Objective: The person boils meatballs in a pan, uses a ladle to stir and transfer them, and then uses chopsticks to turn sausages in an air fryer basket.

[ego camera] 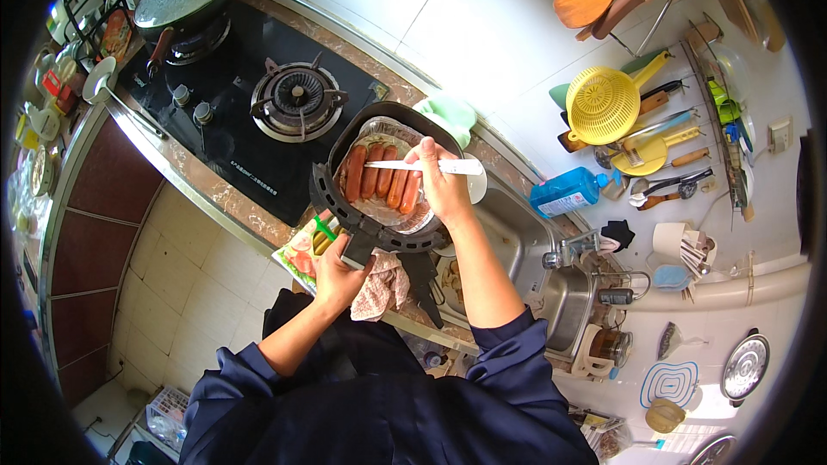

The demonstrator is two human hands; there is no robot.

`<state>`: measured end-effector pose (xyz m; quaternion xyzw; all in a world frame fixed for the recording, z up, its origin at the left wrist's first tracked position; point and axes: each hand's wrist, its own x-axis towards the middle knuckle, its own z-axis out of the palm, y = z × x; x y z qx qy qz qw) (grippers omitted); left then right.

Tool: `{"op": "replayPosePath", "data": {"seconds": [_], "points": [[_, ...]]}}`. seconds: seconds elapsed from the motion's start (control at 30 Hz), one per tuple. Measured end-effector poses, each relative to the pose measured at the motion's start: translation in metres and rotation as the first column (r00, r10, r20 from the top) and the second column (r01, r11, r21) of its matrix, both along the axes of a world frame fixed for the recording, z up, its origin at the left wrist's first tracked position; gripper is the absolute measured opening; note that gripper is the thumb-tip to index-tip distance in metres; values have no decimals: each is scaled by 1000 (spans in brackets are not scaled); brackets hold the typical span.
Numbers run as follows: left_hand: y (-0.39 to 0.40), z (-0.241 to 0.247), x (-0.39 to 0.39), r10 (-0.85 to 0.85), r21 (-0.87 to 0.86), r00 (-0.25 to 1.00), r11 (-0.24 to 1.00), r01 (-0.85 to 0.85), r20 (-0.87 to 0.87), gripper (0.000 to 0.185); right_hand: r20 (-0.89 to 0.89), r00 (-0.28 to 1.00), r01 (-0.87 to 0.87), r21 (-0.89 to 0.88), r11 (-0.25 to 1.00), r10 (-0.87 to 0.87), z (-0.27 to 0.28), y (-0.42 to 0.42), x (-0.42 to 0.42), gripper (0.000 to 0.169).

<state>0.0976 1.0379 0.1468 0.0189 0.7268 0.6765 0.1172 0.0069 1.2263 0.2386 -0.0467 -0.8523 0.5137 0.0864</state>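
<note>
My left hand (339, 278) grips the handle (358, 250) of a black air fryer basket (420, 244). A foil liner (413, 132) sits in the basket, with several sausages (382, 181) lying side by side in it. My right hand (439, 184) holds a white-handled utensil (452, 166) across the basket. Its narrow end reaches over the sausages at the left; whether it touches one I cannot tell. Behind my right hand a white round dish or cup (477, 185) shows in part.
Left of the basket is a black gas hob (239, 161) with a bare burner (297, 92) and a lidded wok (187, 0). A pink cloth (381, 290) and a printed packet (298, 252) lie near the front edge. To the right are a steel sink (517, 232) and a blue bottle (568, 192).
</note>
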Motion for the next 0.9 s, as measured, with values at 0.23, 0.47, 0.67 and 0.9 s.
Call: {"op": "replayPosePath", "data": {"seconds": [0.23,0.47,0.67,0.9], "points": [[0,-3,0,2,17,1000,1000,-2,-3,23,-87,967,-202,313,928,240,16,-8,-4,45],[0,1,0,-4,-17,1000,1000,3,-11,22,-182,946,-185,369,911,267,10,-18,-11,39],[0,0,1,3,5,1000,1000,-3,4,22,-246,965,-9,318,948,91,-6,-16,-11,44],[1,-2,0,2,-18,1000,1000,-2,-7,23,-221,969,142,126,982,-112,-11,-14,-6,45]]}}
